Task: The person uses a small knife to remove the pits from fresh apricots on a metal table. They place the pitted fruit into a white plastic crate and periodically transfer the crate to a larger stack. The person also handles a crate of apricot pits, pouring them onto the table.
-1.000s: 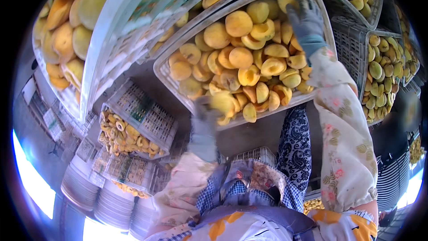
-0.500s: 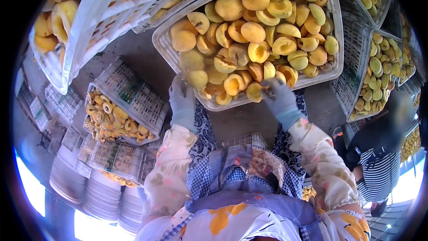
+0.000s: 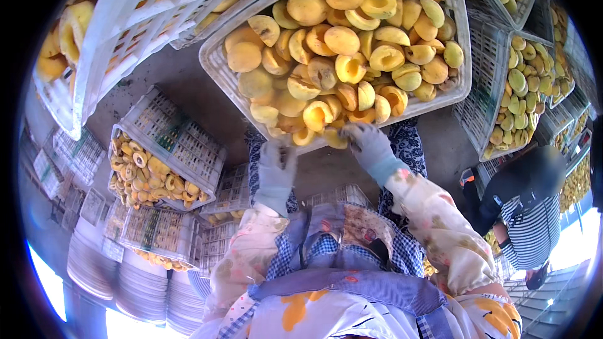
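Note:
Just in front of me stands a white plastic crate [image 3: 433, 108] heaped with yellow peaches, many of them cut halves with hollow centres. My right hand [image 3: 372, 149], in a pale grey glove, is at its near rim. Its curled fingers close on a peach half [image 3: 335, 139] there. My left hand [image 3: 275, 171], gloved likewise, hovers just below the crate's near left corner; motion smears its fingers, and nothing can be made out in them.
At upper left a tilted white crate [image 3: 116, 56] of peaches rises close by. Another crate [image 3: 179, 129] of halves stands on the floor at left, above stacked round trays [image 3: 94, 257]. More filled crates [image 3: 480, 88] line the right, where a person in a striped garment [image 3: 532, 232] bends.
My right hand has moved left along the near rim, bringing a peach half to the crate's edge. My left hand has dropped from the rim toward me. The view has shifted slightly.

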A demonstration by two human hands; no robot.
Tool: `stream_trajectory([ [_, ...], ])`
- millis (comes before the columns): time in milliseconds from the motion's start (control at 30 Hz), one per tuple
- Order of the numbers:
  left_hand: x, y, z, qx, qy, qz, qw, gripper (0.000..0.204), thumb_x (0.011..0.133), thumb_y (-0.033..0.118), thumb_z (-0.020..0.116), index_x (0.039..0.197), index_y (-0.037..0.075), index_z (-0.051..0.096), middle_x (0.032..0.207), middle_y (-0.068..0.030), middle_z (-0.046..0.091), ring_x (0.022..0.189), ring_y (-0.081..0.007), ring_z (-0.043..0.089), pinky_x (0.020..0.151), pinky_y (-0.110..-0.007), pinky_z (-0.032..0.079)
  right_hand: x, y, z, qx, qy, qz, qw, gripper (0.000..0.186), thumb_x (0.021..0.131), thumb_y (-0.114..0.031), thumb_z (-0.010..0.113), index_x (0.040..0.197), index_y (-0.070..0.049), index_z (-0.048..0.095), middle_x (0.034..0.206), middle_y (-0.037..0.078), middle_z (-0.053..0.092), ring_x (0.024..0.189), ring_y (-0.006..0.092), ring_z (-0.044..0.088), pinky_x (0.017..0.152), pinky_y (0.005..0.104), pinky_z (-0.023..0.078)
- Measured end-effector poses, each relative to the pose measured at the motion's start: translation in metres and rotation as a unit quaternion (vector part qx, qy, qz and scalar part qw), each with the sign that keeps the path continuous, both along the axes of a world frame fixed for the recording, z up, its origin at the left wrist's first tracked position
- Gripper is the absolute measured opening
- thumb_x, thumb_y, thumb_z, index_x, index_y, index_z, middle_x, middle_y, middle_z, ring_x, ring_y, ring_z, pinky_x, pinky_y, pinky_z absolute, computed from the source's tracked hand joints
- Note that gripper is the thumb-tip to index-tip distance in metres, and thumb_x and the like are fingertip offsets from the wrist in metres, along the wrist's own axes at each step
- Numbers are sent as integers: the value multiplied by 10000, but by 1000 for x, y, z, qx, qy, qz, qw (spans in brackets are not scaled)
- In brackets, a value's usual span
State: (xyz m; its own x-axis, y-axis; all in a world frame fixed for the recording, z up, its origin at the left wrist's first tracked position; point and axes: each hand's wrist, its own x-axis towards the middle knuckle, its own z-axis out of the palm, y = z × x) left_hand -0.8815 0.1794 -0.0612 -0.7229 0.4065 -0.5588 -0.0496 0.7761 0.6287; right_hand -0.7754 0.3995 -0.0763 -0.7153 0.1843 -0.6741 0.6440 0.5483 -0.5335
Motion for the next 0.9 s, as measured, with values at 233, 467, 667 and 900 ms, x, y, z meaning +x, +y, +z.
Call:
stream_trajectory([
  [233, 4, 62, -21, 4, 132, -306, 943, 282, 710, 95, 631, 975, 127, 542, 1009, -87, 497, 955, -283, 519, 744, -381, 472, -1, 9, 5, -67, -71, -122, 988, 206, 759, -156, 633, 964, -145, 607, 977, 85, 611, 888, 284, 600, 769, 380, 487],
  [467, -9, 90, -76, -116, 63, -377, 917, 174, 745, 58, 558, 910, 110, 541, 955, -89, 512, 914, -294, 563, 712, -387, 506, -14, -37, -31, -24, -45, -92, 994, 103, 808, -174, 553, 876, -102, 523, 914, 130, 551, 831, 353, 562, 722, 422, 466],
  [667, -22, 118, -37, -170, -40, -366, 914, 196, 757, 86, 576, 947, 105, 531, 1027, -123, 503, 967, -307, 535, 758, -419, 474, -6, -18, -9, -41, -55, -183, 981, 170, 799, -160, 565, 964, -118, 556, 992, 131, 572, 876, 332, 579, 755, 408, 472],
  [900, 3, 172, -60, -45, 53, -377, 924, 264, 756, 240, 621, 963, 120, 508, 989, -130, 499, 917, -312, 557, 730, -425, 485, -5, 44, -27, 90, -75, -186, 976, 268, 776, -158, 616, 991, -88, 472, 932, 170, 581, 885, 375, 576, 734, 453, 470],
])
